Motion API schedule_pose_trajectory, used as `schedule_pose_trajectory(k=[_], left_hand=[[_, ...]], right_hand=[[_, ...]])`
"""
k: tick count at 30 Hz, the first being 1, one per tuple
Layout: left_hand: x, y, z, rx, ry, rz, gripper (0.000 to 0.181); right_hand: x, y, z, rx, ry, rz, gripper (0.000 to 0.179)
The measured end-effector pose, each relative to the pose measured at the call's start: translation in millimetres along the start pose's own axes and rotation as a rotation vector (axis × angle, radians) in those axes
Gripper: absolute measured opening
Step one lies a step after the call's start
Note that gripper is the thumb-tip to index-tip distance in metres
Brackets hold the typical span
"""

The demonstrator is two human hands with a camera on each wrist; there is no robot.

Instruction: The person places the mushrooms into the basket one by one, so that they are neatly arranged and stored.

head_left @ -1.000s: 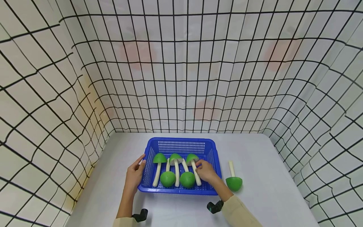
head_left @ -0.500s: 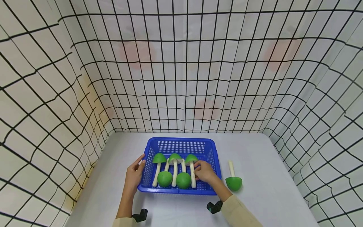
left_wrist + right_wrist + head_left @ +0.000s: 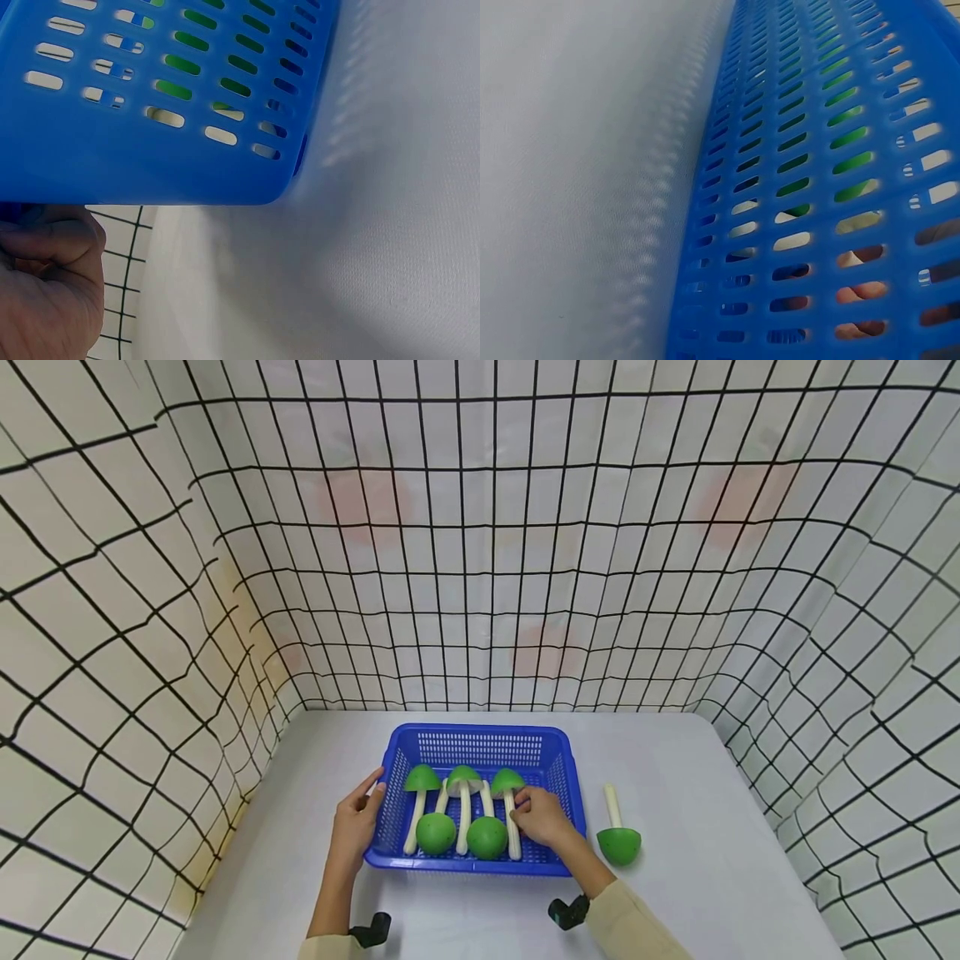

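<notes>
Several model mushrooms with green caps and white stems lie side by side in the blue plastic basket [image 3: 480, 866], their caps alternating between back and front. My left hand [image 3: 356, 820] grips the basket's left rim, as the left wrist view also shows [image 3: 49, 277]. Inside the basket, my right hand [image 3: 545, 815] has curled fingers at the stem of the rightmost mushroom [image 3: 513, 827] and pinches it below the cap. Only parts of that hand show through the slots in the right wrist view. Another mushroom [image 3: 619, 845] lies outside, its cap toward me.
The white table [image 3: 697, 793] is enclosed at the back and sides by white walls with a black grid net [image 3: 495, 568]. Black wrist-worn devices [image 3: 567, 912] sit at both wrists, below the basket's front edge.
The rightmost mushroom has shifted left with my right hand's fingers at it, and its stem stands straighter. The neighbouring mushrooms have shifted slightly left too. My left hand has stayed put.
</notes>
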State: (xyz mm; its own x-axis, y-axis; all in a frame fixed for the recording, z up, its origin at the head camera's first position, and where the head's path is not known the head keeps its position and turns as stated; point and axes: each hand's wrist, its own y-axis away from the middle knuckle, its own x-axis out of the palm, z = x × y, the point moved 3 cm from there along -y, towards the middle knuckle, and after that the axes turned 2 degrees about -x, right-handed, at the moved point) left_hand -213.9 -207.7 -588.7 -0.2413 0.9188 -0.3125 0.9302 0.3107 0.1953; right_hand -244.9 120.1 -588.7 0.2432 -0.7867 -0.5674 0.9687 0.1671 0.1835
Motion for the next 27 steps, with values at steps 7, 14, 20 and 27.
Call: schedule_pose_trajectory(k=[7,14,20,27], left_hand=[[2.3,0.2,0.9,-0.002,0.012,0.005,0.044],[2.7,-0.9,0.8,-0.011,0.009,0.005,0.046],[1.2,-1.4,-0.9,-0.003,0.002,0.0,0.045],[0.4,-0.6,0.1,-0.003,-0.003,-0.004,0.046]], right_hand=[[-3.3,3.6,1.8,-0.031,0.065,-0.022,0.026],[-5.5,6.3,3.4,-0.057,0.121,-0.045,0.033],[-12.9,13.4,12.9,-0.125,0.149,-0.096,0.036],[-25.8,20.8,21.1,-0.174,0.114,-0.114,0.029]])
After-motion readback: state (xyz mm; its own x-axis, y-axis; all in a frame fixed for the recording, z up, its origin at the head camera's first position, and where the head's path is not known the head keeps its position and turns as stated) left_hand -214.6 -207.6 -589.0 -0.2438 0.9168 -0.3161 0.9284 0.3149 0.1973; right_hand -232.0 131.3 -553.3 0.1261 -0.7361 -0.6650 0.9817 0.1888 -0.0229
